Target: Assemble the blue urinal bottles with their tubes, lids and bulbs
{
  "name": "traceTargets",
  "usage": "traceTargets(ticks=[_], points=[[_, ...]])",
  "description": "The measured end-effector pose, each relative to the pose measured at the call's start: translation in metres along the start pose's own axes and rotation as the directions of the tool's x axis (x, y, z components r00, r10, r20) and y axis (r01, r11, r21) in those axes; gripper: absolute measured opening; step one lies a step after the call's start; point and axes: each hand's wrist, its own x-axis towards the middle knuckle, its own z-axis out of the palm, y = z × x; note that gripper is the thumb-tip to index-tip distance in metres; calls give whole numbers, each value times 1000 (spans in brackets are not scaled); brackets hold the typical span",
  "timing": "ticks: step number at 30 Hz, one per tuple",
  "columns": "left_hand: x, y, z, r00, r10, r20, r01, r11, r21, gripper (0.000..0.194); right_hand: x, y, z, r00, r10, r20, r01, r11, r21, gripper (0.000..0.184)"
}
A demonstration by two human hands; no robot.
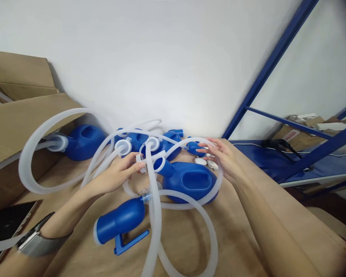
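Note:
My left hand [122,171] pinches a white cap [141,163] between thumb and fingers. A translucent ribbed hose [187,141] runs from this cap to the right. My right hand [222,156] has its fingers curved loosely around that hose, where it bends downward. Between the hands a blue urinal bottle [190,179] lies on its side, its uncapped neck close to the cap and pointing up-left. In front of it lies a blue funnel-shaped receiver [122,217] with a swing-out handle, joined to a hose by a clear connector [146,197].
Several capped blue bottles [137,140] with looping hoses stand along the wall; another [86,142] lies beside an open cardboard box [20,115]. White caps [201,161] lie behind the middle bottle. A blue metal rack [265,61] rises at right. A dark tablet-like object [8,223] is at lower left.

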Motion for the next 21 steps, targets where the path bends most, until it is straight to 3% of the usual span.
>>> traceTargets(ticks=[7, 14, 21], points=[[13, -19, 8, 998, -47, -50, 33, 970, -240, 72, -5, 6, 43, 954, -75, 289, 119, 984, -135, 51], [20, -30, 14, 989, -142, -46, 108, 891, -442, 81, 8, -9, 76, 930, -198, 311, 236, 968, -90, 45], [20, -28, 4, 978, -200, 54, 199, 829, -523, 63, 13, -18, 88, 924, -234, 302, 264, 963, -62, 44]])
